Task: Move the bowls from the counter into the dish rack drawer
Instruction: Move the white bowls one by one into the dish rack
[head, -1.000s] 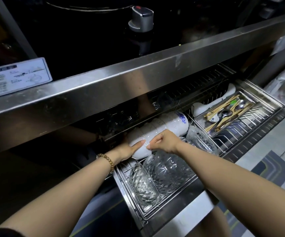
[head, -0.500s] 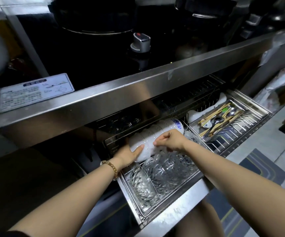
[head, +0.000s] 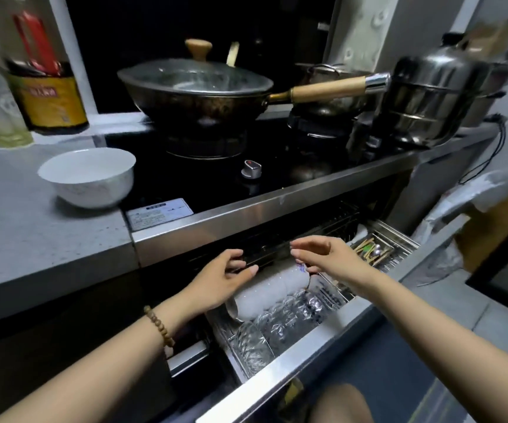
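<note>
Bowls are in two places. A stack of white bowls (head: 265,293) lies on its side in the dish rack drawer (head: 307,341), just behind the glass bowls (head: 280,323). One white bowl (head: 86,177) sits upright on the counter (head: 33,239), just beside the stove (head: 216,184).

The left hand (head: 227,277) and right hand (head: 323,254) both hover just over the stack, fingers loosely spread and holding nothing.

From where I stand, the stack is the worry. Lying sideways with nothing on it, it could roll forward onto the glass and chip something. The blur keeps me from seeing whether any rack wires pin it.

The counter bowl must travel down past the steel counter lip (head: 277,213) and into a crowded drawer. A hurried swing could crack its rim on that edge. Setting it down hard could jolt the stack loose.
</note>
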A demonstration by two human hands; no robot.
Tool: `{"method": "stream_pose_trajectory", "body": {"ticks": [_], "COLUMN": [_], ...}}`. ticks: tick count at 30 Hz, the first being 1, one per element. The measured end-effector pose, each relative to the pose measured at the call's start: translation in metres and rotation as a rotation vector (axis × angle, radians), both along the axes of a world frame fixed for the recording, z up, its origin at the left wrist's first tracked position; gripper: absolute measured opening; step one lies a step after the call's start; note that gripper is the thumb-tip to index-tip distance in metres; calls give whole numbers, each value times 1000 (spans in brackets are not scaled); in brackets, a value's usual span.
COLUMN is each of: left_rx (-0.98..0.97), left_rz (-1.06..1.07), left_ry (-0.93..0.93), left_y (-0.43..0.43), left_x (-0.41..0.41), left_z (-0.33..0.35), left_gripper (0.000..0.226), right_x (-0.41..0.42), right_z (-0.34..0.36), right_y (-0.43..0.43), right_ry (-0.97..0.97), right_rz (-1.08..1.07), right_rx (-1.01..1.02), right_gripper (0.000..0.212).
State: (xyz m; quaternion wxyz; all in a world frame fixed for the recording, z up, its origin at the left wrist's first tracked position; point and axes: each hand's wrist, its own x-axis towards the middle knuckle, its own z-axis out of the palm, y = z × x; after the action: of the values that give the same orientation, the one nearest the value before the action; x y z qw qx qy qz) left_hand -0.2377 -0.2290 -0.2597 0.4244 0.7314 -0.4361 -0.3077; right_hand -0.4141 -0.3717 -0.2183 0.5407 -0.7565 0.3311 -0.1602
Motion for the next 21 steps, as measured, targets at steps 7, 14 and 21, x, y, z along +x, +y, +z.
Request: {"method": "stream_pose_trajectory", "body": {"ticks": [7,14,21], "left_rx": [-260,-385,-255], "left_rz": [45,206,419], "left_ry": [-133,-178,-235], "left_y": [70,130,160], "left_x": [24,74,127], "left_z": [107,158,151], "left_gripper": [49,41,56], "right_x": [42,102,154], "right_z": [70,107,118], "right_y": [52,95,116], "right_ry": [-180,-231,-203], "right_rz": [151,289,365], "right_rx": [-240,-319,-418], "right_gripper": [41,48,48]}}
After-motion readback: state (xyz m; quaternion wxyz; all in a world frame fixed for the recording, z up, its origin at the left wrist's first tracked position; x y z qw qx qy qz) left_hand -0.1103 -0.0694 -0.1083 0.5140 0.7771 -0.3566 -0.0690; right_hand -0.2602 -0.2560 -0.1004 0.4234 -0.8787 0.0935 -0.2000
